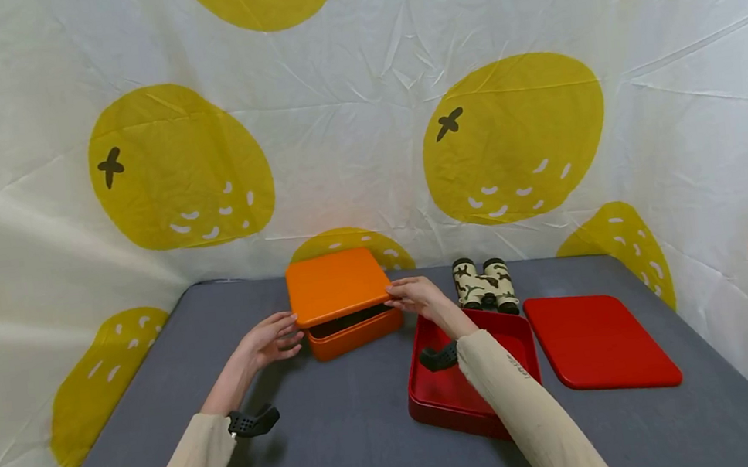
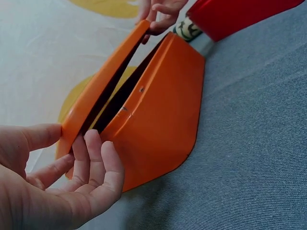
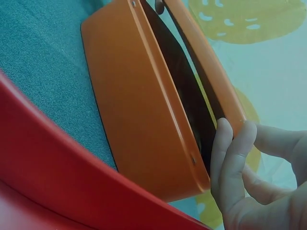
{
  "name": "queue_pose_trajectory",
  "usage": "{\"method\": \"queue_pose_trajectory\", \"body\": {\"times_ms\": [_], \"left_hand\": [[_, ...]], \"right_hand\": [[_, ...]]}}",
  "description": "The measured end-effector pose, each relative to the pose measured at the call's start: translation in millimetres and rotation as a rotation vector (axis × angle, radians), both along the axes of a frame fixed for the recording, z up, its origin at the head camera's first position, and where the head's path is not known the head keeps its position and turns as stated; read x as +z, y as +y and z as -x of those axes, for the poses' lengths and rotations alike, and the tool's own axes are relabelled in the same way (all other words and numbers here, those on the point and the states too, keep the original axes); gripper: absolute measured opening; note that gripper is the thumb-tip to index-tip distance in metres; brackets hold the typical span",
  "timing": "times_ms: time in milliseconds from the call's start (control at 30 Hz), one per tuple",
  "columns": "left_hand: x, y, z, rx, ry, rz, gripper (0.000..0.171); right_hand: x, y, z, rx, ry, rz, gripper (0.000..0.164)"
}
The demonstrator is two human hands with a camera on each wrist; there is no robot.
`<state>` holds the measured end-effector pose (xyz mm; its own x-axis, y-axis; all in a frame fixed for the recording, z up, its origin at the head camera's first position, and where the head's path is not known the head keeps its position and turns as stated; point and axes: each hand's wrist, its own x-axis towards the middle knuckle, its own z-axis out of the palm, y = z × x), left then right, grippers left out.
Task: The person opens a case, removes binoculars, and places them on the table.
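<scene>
Both hands hold the orange lid (image 1: pixel 338 284) by its near corners, just above the orange box (image 1: pixel 357 337). My left hand (image 1: pixel 273 339) pinches the left corner between thumb and fingers, as the left wrist view shows with the lid (image 2: pixel 103 81) edge tilted off the box (image 2: pixel 163 105). On the other side my right hand (image 1: pixel 422 298) pinches the right corner; in the right wrist view its fingertips sit at the lid (image 3: pixel 216 72). A dark gap shows between lid and box rim along the front. The box's inside is mostly hidden.
Right of the orange box stands an open red box (image 1: pixel 453 395), partly under the right forearm. Its flat red lid (image 1: pixel 601 342) lies farther right. Camouflage binoculars (image 1: pixel 485 286) stand behind the red box. A patterned curtain (image 1: pixel 345 112) hangs behind the grey table (image 1: pixel 343 440).
</scene>
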<state>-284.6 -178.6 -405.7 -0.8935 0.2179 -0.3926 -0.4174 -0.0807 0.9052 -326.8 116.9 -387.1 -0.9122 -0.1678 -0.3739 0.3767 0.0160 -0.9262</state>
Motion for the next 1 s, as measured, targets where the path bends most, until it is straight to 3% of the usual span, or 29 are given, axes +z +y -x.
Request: {"method": "queue_pose_trajectory", "body": {"times_ms": [267, 500, 667, 1000], "left_hand": [[-1.2, -0.2, 0.1, -0.013, 0.006, -0.017, 0.049], [1.4, -2.5, -3.8, -0.036, 0.008, -0.04, 0.055], [6.6, -6.3, -12.6, -0.039, 0.024, -0.036, 0.055], [15.5, -19.9, -41.1, -0.054, 0.059, 0.01, 0.059]], "right_hand": [[1.4, -0.9, -2.2, -0.012, -0.025, 0.023, 0.042], [9.7, 1.2, -7.9, -0.013, -0.064, 0.06, 0.043], [16.6, 1.7, -13.5, 0.004, -0.075, 0.049, 0.041], [27.7, -2.8, -33.7, 0.122, -0.081, 0.046, 0.042]]}}
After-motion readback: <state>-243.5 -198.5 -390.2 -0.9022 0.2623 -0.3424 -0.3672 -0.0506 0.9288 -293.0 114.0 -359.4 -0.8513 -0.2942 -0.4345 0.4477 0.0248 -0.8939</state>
